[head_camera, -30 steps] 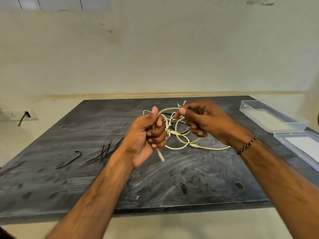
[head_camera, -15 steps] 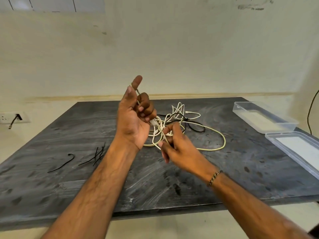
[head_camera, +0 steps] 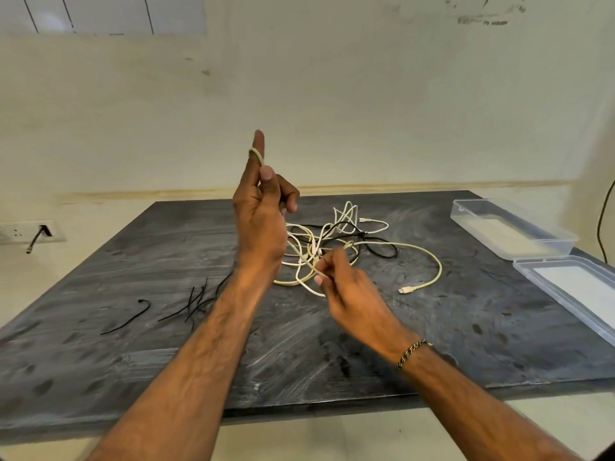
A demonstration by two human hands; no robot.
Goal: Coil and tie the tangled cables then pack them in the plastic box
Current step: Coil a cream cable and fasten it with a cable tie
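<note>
While our left hand (head_camera: 261, 224) stands raised with its forefinger pointing up, a loop of white cable (head_camera: 429, 257) hangs round that finger, and the thumb presses the strand against the finger below the loop; the other fingers curl in toward the palm. Our right hand (head_camera: 346, 287) sits lower and just to the right of the left wrist, fingers pinched together on a white strand at the near edge of the tangle. We see the rest of the white cable lying loose on the dark table (head_camera: 166, 361) just beyond both hands, mixed with a thin black cable (head_camera: 382, 252), and one white plug end (head_camera: 406, 289) rests on the table to the right of our right hand. A braided bracelet (head_camera: 411, 352) circles the right wrist. Left of our left forearm, near it, a few black ties (head_camera: 196, 302) lie scattered on the table. Well to the right of our right hand, the clear plastic box (head_camera: 509, 231) stands open at the far corner, with its lid (head_camera: 565, 287) lying flat beside it, nearer to us.
</note>
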